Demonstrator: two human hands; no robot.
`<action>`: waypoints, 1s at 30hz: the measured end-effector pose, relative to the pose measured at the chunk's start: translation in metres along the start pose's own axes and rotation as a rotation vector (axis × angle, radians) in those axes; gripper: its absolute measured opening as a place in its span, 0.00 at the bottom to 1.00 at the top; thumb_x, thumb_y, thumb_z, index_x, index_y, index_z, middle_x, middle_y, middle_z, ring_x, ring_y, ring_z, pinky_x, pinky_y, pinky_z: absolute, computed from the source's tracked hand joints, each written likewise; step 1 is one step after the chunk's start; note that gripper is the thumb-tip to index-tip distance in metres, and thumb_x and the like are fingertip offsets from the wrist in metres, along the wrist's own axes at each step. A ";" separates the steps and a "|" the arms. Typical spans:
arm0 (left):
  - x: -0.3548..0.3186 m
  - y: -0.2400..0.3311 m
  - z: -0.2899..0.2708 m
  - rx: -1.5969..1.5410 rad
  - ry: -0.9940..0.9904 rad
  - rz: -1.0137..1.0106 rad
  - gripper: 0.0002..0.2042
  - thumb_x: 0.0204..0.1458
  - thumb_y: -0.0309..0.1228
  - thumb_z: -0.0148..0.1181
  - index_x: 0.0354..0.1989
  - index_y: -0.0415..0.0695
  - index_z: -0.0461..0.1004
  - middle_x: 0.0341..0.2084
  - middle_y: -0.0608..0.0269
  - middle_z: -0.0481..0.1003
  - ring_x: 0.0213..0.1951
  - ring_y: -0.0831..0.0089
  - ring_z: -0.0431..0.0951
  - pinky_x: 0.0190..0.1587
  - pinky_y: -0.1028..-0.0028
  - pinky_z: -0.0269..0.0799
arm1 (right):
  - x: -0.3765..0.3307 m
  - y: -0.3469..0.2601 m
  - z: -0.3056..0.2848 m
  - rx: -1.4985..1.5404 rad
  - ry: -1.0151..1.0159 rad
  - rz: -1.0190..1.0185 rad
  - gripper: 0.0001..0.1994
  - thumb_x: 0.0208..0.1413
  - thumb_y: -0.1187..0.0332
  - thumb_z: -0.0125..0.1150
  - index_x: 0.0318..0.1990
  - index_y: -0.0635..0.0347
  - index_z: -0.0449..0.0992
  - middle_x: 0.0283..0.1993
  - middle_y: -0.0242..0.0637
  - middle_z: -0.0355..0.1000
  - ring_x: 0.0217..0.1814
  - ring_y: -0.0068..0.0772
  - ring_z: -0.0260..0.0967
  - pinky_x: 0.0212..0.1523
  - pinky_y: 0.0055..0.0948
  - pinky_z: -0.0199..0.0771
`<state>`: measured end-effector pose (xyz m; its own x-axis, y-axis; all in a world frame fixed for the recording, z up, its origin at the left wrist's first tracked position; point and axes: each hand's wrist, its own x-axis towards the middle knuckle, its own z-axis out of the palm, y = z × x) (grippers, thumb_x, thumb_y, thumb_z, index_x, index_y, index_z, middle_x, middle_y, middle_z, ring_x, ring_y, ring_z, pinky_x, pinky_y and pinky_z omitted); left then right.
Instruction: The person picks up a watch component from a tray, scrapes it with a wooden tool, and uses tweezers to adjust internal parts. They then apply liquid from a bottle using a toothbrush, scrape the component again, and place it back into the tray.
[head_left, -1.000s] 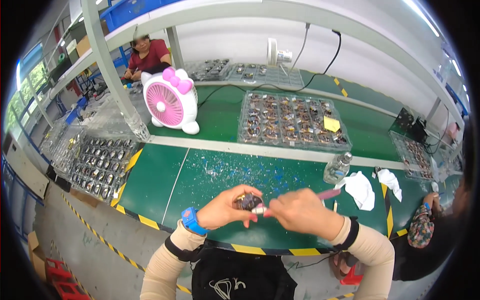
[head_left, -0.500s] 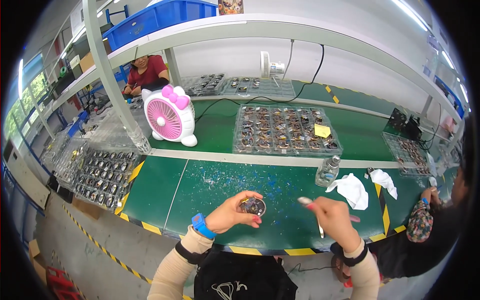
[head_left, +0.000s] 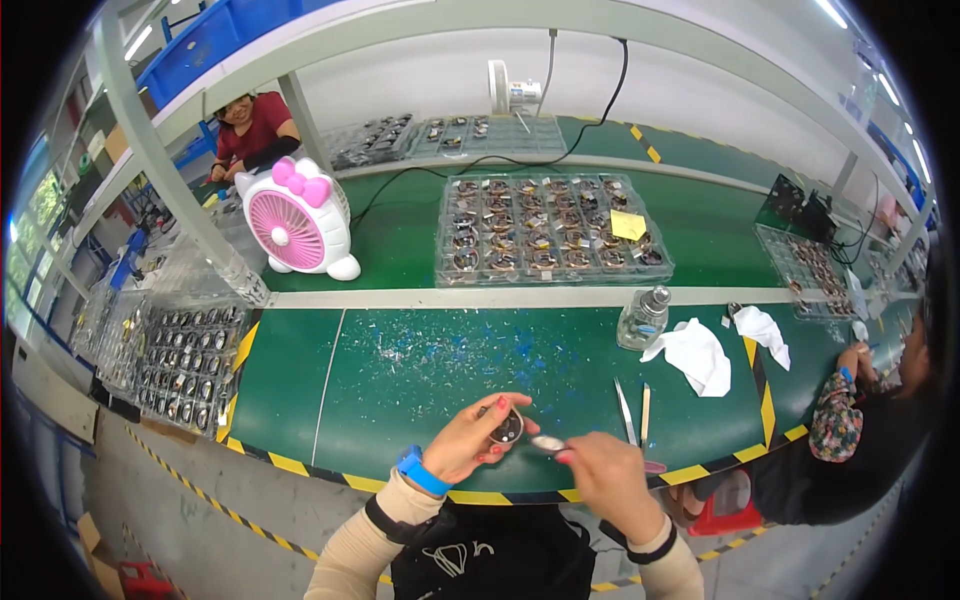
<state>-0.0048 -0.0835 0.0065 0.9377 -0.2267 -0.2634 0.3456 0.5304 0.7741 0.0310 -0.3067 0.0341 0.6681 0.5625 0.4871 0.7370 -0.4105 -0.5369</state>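
My left hand [head_left: 470, 442] holds a small round dark component [head_left: 507, 428] just above the front edge of the green bench [head_left: 400, 370]. My right hand [head_left: 608, 480] is close beside it on the right and pinches a thin tool with a pale tip [head_left: 548, 442]. The tip points at the component and nearly touches it. I wear a blue wristband [head_left: 412, 468] on my left wrist. What the pale tip carries is too small to tell.
Metal tweezers [head_left: 625, 410] and a thin stick [head_left: 645, 410] lie right of my hands. Behind them are a clear bottle [head_left: 643, 318] and white cloths [head_left: 700, 355]. A clear tray of components [head_left: 545, 230] sits at the back, a pink-and-white fan [head_left: 300, 222] back left, more trays [head_left: 185, 355] left. A co-worker's arm [head_left: 850, 420] is at the right.
My right hand swung out to the right with a pink-handled tool, then came back to the component with the pale-tipped tool. My left hand kept hold of the component.
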 end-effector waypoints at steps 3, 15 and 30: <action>0.003 0.001 0.001 0.128 0.071 -0.035 0.15 0.67 0.43 0.45 0.50 0.45 0.69 0.37 0.59 0.75 0.26 0.82 0.66 0.23 0.83 0.60 | 0.018 0.004 0.018 -0.086 -0.055 -0.097 0.06 0.53 0.70 0.62 0.27 0.58 0.72 0.22 0.37 0.67 0.23 0.37 0.69 0.23 0.34 0.68; 0.011 -0.006 0.006 0.506 0.212 0.198 0.13 0.68 0.41 0.45 0.43 0.46 0.70 0.26 0.69 0.70 0.20 0.87 0.59 0.19 0.84 0.51 | 0.037 0.005 0.028 -0.149 -0.155 -0.109 0.09 0.50 0.69 0.63 0.23 0.54 0.69 0.19 0.33 0.64 0.20 0.35 0.68 0.20 0.34 0.65; 0.016 0.023 -0.012 0.421 0.252 -0.007 0.14 0.67 0.35 0.46 0.58 0.47 0.64 0.24 0.58 0.74 0.19 0.79 0.69 0.17 0.80 0.61 | 0.003 0.096 -0.026 -0.500 0.156 0.431 0.03 0.52 0.71 0.60 0.32 0.60 0.77 0.27 0.41 0.73 0.27 0.46 0.72 0.25 0.39 0.71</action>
<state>0.0185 -0.0651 0.0134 0.9327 0.0033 -0.3607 0.3567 0.1413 0.9235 0.1066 -0.3628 0.0019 0.8920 0.1793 0.4149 0.3350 -0.8785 -0.3407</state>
